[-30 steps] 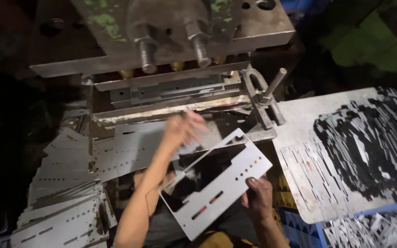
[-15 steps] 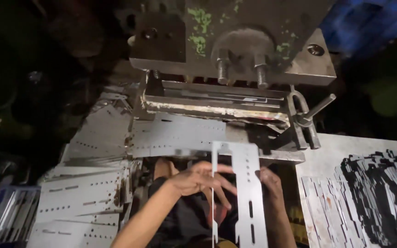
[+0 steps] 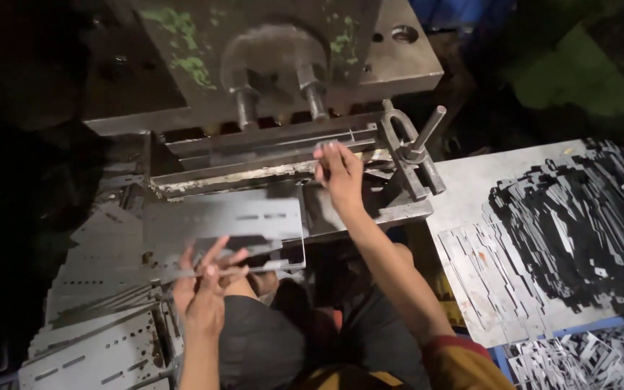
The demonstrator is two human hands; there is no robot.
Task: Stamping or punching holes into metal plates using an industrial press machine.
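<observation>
My left hand [image 3: 202, 289] holds a flat grey metal plate [image 3: 232, 220] with slots and a cut-out frame, level, just in front of the press bed. My right hand [image 3: 341, 175] reaches forward to the die opening of the heavy press [image 3: 269, 65]. Its fingertips pinch the edge of a thin metal piece [image 3: 359, 139] lying in the slot. My right forearm runs back across the middle of the view to a red and yellow sleeve.
Several punched plates [image 3: 88, 332] are stacked at the lower left. A grey table [image 3: 471, 188] on the right bears a dark heap of small metal strips [image 3: 579, 224]. A clamp with a bolt [image 3: 414, 152] stands at the die's right end. A blue crate [image 3: 586, 354] holds more strips.
Both hands held the plate upright in the middle before. Now my left hand alone holds it flat at the left, and my right hand has reached up to the die.
</observation>
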